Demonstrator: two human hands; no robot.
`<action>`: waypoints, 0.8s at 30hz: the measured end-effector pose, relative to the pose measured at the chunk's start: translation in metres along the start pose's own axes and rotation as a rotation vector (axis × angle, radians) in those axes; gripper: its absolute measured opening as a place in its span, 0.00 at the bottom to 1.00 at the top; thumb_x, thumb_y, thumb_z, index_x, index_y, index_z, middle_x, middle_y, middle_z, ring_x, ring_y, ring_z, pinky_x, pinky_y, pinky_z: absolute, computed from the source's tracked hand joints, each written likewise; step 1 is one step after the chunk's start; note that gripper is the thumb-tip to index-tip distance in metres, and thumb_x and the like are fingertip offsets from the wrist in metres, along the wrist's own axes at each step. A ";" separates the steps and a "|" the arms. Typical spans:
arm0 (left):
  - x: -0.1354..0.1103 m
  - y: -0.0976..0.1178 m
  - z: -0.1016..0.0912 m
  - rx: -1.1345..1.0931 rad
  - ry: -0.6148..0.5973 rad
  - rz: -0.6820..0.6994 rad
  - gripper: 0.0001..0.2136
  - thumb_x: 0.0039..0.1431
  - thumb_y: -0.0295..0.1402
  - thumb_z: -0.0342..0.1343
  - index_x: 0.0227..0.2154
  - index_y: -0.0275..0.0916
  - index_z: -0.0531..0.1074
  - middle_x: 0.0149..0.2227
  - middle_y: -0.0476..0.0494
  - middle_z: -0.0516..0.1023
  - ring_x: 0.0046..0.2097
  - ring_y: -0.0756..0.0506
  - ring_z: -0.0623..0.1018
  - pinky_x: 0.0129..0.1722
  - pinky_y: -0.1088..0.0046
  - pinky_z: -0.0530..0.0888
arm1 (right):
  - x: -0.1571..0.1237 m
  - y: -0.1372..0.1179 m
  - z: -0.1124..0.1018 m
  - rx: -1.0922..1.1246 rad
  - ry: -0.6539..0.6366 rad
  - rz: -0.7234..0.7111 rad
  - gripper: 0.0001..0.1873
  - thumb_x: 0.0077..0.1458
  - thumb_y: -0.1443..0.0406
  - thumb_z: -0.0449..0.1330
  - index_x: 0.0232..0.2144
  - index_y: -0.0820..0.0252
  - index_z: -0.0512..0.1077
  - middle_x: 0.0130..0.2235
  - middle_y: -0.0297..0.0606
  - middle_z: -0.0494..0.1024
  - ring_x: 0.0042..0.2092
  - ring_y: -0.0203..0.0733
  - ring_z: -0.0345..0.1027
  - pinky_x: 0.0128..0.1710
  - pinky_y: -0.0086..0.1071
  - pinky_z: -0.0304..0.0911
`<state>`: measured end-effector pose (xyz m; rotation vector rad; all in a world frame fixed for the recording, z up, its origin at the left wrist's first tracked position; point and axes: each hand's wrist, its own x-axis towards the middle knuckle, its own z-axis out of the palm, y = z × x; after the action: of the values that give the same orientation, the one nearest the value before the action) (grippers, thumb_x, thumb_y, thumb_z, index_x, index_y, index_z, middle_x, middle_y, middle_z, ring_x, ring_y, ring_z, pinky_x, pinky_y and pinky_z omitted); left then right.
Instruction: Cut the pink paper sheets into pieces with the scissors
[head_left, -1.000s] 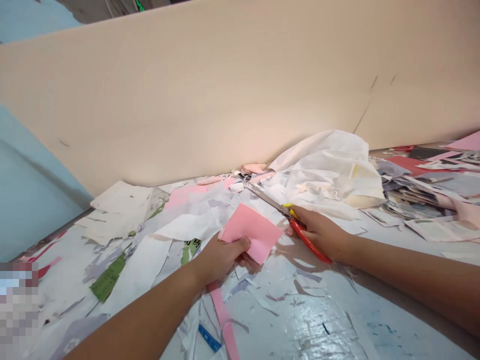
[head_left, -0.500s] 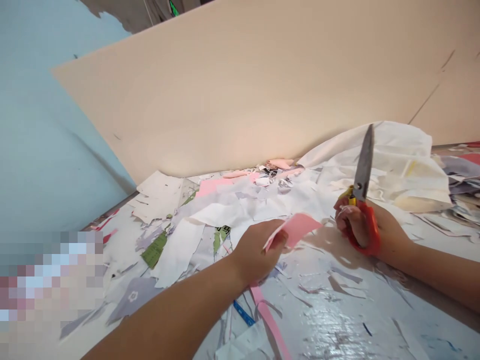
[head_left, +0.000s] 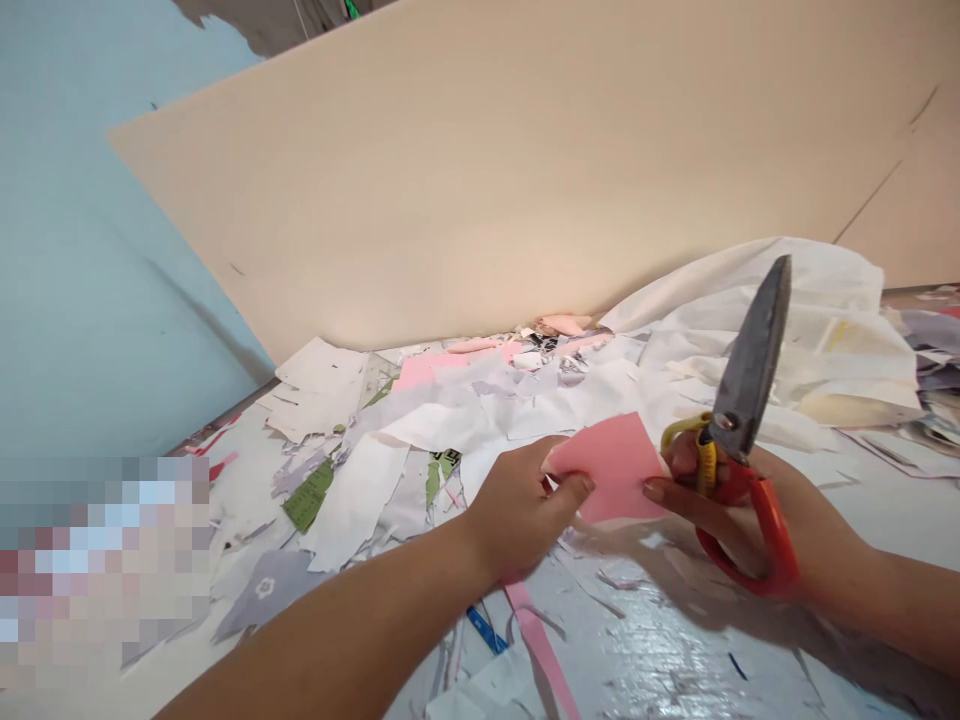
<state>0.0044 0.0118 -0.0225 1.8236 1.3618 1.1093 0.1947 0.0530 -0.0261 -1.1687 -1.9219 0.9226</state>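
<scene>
My left hand (head_left: 521, 510) pinches a small pink sheet of paper (head_left: 611, 465) by its left edge, just above the littered table. My right hand (head_left: 757, 525) is closed round the red and yellow handles of a pair of scissors (head_left: 742, 400). The grey blades are together and point up and slightly right. My right thumb tip touches the right edge of the pink sheet. A long pink paper strip (head_left: 536, 640) lies on the table below my left hand.
A tall beige board (head_left: 525, 170) stands along the back of the table. White, green and pink paper scraps (head_left: 375, 440) cover the table's left and middle. A crumpled white sheet (head_left: 825, 330) lies at back right. The pale table surface (head_left: 660, 650) shows in front.
My right hand picked the scissors up off the table and swung the blades upright, then moved in beside the pink sheet. My left hand turned the sheet to face up.
</scene>
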 end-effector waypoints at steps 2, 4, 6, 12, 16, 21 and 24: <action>0.001 -0.003 -0.001 0.005 0.023 -0.044 0.08 0.53 0.36 0.48 0.33 0.39 0.68 0.24 0.51 0.70 0.25 0.51 0.69 0.26 0.75 0.65 | 0.001 -0.002 0.001 0.129 0.035 0.061 0.17 0.41 0.57 0.61 0.22 0.56 0.56 0.17 0.25 0.57 0.17 0.31 0.53 0.15 0.26 0.53; 0.003 -0.006 -0.001 -0.003 0.057 -0.076 0.08 0.52 0.36 0.49 0.32 0.39 0.68 0.24 0.51 0.70 0.26 0.51 0.69 0.26 0.75 0.65 | 0.001 -0.005 0.000 0.195 -0.004 0.073 0.17 0.39 0.58 0.62 0.21 0.57 0.56 0.18 0.26 0.57 0.19 0.31 0.53 0.17 0.25 0.53; 0.004 -0.007 -0.001 -0.069 0.078 -0.086 0.07 0.52 0.34 0.50 0.33 0.39 0.67 0.27 0.49 0.72 0.29 0.50 0.71 0.28 0.75 0.66 | 0.001 -0.006 -0.001 0.250 -0.017 0.082 0.17 0.39 0.59 0.62 0.21 0.57 0.56 0.19 0.26 0.57 0.20 0.31 0.53 0.18 0.25 0.52; 0.015 0.006 -0.019 -0.179 0.113 -0.091 0.13 0.51 0.31 0.51 0.42 0.42 0.63 0.29 0.49 0.74 0.31 0.50 0.73 0.30 0.74 0.69 | 0.002 -0.001 -0.003 0.255 -0.003 0.030 0.15 0.41 0.59 0.61 0.22 0.57 0.57 0.22 0.27 0.61 0.23 0.32 0.55 0.23 0.26 0.54; 0.022 0.029 -0.049 -0.002 0.294 0.007 0.09 0.49 0.32 0.53 0.35 0.40 0.67 0.31 0.48 0.75 0.33 0.49 0.74 0.32 0.73 0.70 | 0.007 0.004 -0.004 0.239 0.028 -0.011 0.14 0.42 0.59 0.61 0.22 0.58 0.58 0.23 0.29 0.62 0.27 0.34 0.59 0.26 0.28 0.57; 0.019 0.067 -0.085 0.389 0.268 0.003 0.07 0.48 0.35 0.53 0.30 0.40 0.71 0.28 0.50 0.75 0.30 0.47 0.73 0.27 0.73 0.68 | 0.015 0.000 -0.011 0.202 -0.041 -0.037 0.13 0.41 0.59 0.61 0.23 0.58 0.61 0.26 0.33 0.66 0.28 0.36 0.61 0.27 0.29 0.59; 0.014 0.082 -0.101 0.564 0.203 -0.047 0.06 0.48 0.36 0.52 0.29 0.43 0.71 0.28 0.51 0.75 0.29 0.46 0.73 0.23 0.74 0.66 | 0.017 -0.007 -0.020 0.243 -0.219 0.009 0.11 0.43 0.60 0.60 0.25 0.58 0.61 0.25 0.32 0.66 0.25 0.34 0.60 0.24 0.27 0.58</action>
<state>-0.0453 -0.0010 0.0975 2.0835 1.9807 0.9679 0.2021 0.0702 -0.0069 -0.9669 -1.9075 1.2945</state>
